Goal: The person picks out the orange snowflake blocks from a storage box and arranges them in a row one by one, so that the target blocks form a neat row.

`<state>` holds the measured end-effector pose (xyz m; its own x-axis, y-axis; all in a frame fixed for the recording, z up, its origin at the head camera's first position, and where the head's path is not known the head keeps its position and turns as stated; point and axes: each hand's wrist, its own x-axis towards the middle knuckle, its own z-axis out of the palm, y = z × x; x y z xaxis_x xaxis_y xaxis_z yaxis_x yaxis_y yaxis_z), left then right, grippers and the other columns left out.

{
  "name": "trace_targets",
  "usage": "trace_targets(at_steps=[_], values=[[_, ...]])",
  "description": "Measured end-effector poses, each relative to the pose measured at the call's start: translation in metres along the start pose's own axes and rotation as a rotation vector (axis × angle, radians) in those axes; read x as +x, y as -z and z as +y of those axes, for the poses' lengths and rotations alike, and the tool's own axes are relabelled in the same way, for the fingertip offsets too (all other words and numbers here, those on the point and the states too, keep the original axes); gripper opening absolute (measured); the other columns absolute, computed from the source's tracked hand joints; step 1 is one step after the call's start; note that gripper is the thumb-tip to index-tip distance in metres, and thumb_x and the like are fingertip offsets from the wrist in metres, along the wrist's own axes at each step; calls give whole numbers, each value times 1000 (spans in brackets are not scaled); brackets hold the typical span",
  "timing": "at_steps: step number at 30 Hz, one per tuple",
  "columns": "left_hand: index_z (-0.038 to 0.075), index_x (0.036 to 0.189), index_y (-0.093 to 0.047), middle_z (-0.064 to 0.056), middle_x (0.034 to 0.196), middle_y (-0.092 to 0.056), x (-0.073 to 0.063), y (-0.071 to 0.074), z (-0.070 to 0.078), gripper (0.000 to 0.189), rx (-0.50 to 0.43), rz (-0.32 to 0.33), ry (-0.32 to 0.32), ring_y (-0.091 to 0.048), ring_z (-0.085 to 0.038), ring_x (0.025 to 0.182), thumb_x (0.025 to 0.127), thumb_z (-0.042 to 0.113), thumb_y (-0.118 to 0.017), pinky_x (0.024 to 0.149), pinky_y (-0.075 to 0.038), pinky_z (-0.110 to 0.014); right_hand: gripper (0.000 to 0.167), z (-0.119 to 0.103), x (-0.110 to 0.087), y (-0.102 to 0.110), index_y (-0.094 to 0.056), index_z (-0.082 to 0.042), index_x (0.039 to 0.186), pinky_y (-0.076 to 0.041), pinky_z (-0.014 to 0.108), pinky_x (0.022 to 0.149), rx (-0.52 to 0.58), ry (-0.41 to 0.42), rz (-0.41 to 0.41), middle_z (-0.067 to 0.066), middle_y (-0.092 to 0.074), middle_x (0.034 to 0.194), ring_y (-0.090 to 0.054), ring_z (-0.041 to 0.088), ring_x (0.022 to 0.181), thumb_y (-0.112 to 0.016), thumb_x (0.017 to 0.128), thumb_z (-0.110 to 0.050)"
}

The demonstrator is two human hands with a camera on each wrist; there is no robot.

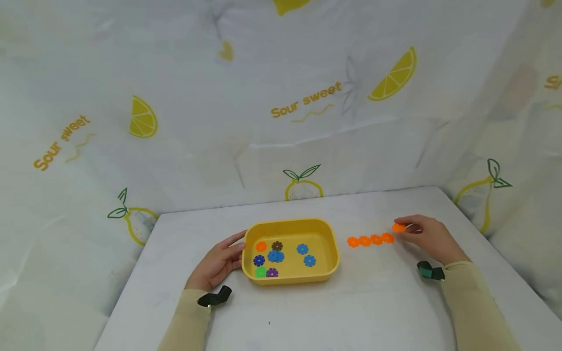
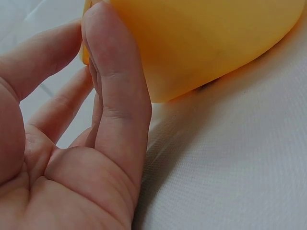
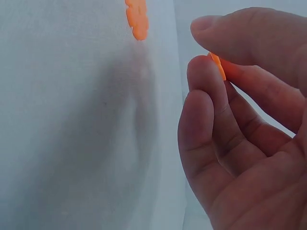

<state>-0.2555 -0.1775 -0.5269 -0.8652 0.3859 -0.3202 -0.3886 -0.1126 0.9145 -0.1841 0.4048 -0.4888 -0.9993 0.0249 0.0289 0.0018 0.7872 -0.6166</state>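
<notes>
A shallow yellow tray (image 1: 291, 281) stands on the table with several snowflake discs in it. At its left end my left hand (image 1: 218, 263) grips the wall, fingers against the outside and thumb at the rim; the left wrist view shows the yellow wall (image 2: 206, 43) close up. Above the table on the right, my right hand (image 1: 428, 236) pinches an orange snowflake disc (image 1: 398, 227), mostly hidden by fingers in the right wrist view. Just left of it lies a row of orange snowflake discs (image 1: 365, 241), set edge to edge.
Inside the tray are an orange disc (image 1: 261, 246), a brown disc (image 1: 277, 246), a green disc (image 1: 261, 272), a purple disc (image 1: 272, 272), a dark blue disc (image 1: 259, 261) and several blue discs (image 1: 309, 261). A lemon-print cloth (image 1: 210, 161) hangs behind the white table (image 1: 307, 317).
</notes>
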Motion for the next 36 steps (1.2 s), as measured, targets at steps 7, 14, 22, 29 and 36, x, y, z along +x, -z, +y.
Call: trace_targets(at_steps=[7, 14, 22, 29, 36], values=[[20, 163, -49, -11, 144, -69, -1, 0, -2, 59, 7, -5, -2, -76, -19, 108, 108, 29, -69, 98, -64, -33, 44, 1, -1, -2, -72, -9, 139, -57, 37, 85, -3, -3, -12, 21, -70, 135, -67, 37, 114, -79, 100, -26], [22, 162, -51, -12, 149, -66, -1, 0, -2, 60, 3, -12, 0, -75, -20, 110, 107, 31, -71, 99, -64, -34, 44, 3, -5, 0, -72, -8, 138, -57, 40, 87, -27, -8, -8, 22, -71, 134, -67, 37, 114, -79, 99, -27], [22, 162, -51, -11, 147, -68, -1, -2, -1, 60, -3, -5, 3, -76, -20, 110, 106, 30, -71, 99, -64, -34, 46, 7, -5, -1, -72, -8, 138, -57, 41, 87, -34, -42, -13, 21, -73, 129, -66, 36, 112, -80, 99, -29], [21, 162, -51, -12, 148, -67, -1, -1, -2, 59, -10, -5, 6, -76, -20, 110, 107, 28, -71, 99, -64, -34, 44, 7, -4, -4, -73, -7, 136, -56, 39, 86, -36, -42, -16, 20, -73, 127, -67, 35, 109, -81, 98, -27], [22, 163, -50, -12, 149, -67, -3, 0, 1, 60, 4, -15, 3, -75, -19, 111, 107, 30, -71, 99, -64, -34, 43, 4, -3, -4, -73, -4, 135, -58, 44, 89, -35, -43, -13, 22, -73, 128, -67, 35, 109, -80, 98, -25]])
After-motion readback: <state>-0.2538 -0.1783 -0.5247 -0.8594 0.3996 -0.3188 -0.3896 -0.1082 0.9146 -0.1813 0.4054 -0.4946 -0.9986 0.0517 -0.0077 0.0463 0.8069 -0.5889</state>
